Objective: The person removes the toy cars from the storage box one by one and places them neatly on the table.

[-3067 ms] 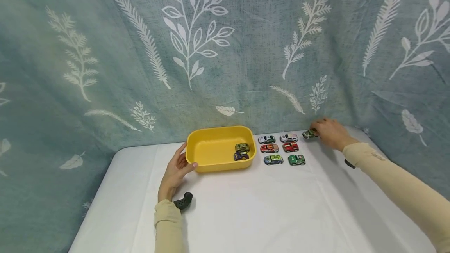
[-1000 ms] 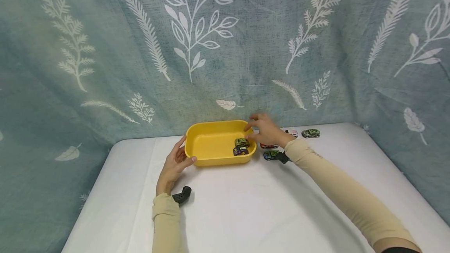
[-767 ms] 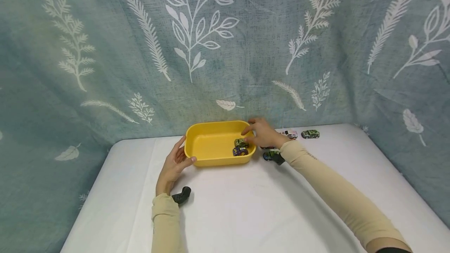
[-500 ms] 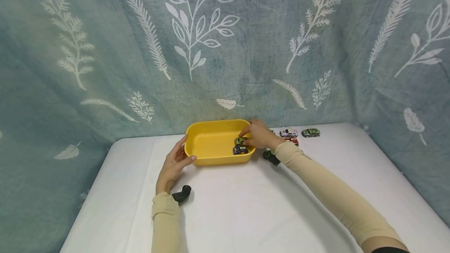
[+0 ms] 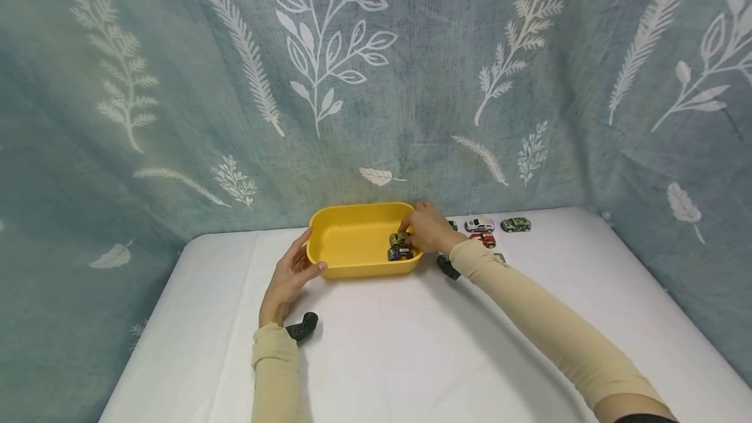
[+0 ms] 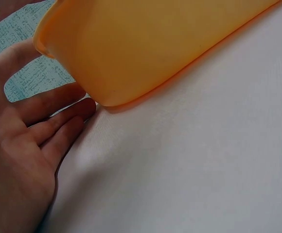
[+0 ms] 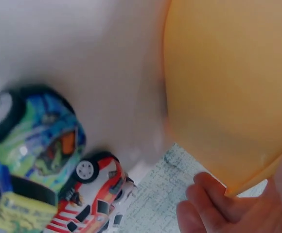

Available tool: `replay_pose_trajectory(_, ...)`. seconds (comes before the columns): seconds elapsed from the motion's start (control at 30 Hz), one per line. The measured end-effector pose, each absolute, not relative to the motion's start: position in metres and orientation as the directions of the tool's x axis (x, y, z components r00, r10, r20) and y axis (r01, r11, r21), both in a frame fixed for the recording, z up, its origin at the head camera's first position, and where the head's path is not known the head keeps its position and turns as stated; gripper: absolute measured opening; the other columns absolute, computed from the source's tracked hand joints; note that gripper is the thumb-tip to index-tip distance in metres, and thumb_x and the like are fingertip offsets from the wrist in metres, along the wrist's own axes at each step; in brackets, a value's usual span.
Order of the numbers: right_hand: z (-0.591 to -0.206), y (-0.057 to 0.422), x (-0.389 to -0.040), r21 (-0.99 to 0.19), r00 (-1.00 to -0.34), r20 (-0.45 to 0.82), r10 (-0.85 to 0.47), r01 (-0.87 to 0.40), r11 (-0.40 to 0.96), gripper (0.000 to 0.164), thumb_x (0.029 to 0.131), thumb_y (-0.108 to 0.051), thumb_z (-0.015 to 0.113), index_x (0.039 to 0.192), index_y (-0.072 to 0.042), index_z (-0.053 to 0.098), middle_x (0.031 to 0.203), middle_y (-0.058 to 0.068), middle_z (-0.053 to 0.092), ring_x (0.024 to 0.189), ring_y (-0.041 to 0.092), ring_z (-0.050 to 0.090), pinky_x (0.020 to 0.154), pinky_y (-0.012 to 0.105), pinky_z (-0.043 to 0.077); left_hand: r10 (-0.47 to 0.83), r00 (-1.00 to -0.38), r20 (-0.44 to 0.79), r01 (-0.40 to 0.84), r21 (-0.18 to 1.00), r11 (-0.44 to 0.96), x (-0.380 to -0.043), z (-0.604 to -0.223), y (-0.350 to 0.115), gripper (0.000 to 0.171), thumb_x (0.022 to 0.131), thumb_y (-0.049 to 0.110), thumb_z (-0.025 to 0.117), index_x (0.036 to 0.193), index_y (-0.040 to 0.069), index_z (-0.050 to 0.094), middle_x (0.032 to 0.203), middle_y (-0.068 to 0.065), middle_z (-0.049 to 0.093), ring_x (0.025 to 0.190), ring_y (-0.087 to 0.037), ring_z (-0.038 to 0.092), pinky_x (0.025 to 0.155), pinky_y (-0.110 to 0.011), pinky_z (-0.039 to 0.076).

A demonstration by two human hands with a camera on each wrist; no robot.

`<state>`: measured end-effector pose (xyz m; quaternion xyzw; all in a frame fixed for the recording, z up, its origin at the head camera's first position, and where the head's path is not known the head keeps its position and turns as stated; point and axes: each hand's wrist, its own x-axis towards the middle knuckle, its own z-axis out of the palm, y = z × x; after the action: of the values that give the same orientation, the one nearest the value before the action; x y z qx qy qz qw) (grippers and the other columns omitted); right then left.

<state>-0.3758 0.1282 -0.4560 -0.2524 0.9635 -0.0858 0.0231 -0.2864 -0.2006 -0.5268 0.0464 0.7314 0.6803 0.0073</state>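
A yellow plastic tray stands at the back of the table. My left hand holds its left end, thumb on the front rim and fingers at the side; in the left wrist view the fingers touch the tray's corner. Inside, at the right end, lie a green toy car and a purple-blue toy car. My right hand reaches over the right rim, thumb and index finger pinching the green car. Its other fingers lie outside the tray wall in the right wrist view.
Right of the tray stand a white-pink car, a red car and a camouflage car. The right wrist view shows a blue-green car and an orange-red car. Right hand and sleeve partly cover others.
My right hand has let go of the camouflage car at the far right, moved left over the tray's rim and come down onto the green car. The left hand stays on the tray.
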Motion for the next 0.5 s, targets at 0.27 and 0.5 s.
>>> replay_pose_trajectory(0.27, -0.458, 0.134, -0.370, -0.210, -0.870, 0.148, -0.471, -0.493, 0.844, 0.029, 0.102, -0.017, 0.072, 0.130, -0.014, 0.076, 0.165, 0.025, 0.039, 0.150, 0.047, 0.038, 0.121, 0.067, 0.037, 0.076, -0.996, 0.047, 0.053, 0.996, 0.074, -0.284, -0.529, -0.199, 0.087, 0.093, 0.013, 0.082, 0.166, 0.029, 0.038, 0.164, -0.019, 0.045, 0.154, -0.036, 0.042, 0.131, -0.053, 0.028)
replay_pose_trajectory(0.5, -0.433, 0.150, -0.362, -0.289, -0.829, 0.324, -0.455, -0.545, 0.787, 0.028, 0.104, -0.010, 0.067, 0.132, -0.007, 0.072, 0.150, 0.020, 0.058, 0.136, 0.043, 0.051, 0.113, 0.060, 0.047, 0.077, -0.996, 0.054, 0.058, 0.996, 0.062, -0.285, -0.528, -0.201, 0.086, 0.093, 0.012, 0.082, 0.166, 0.030, 0.039, 0.165, -0.018, 0.045, 0.154, -0.035, 0.041, 0.132, -0.052, 0.028)
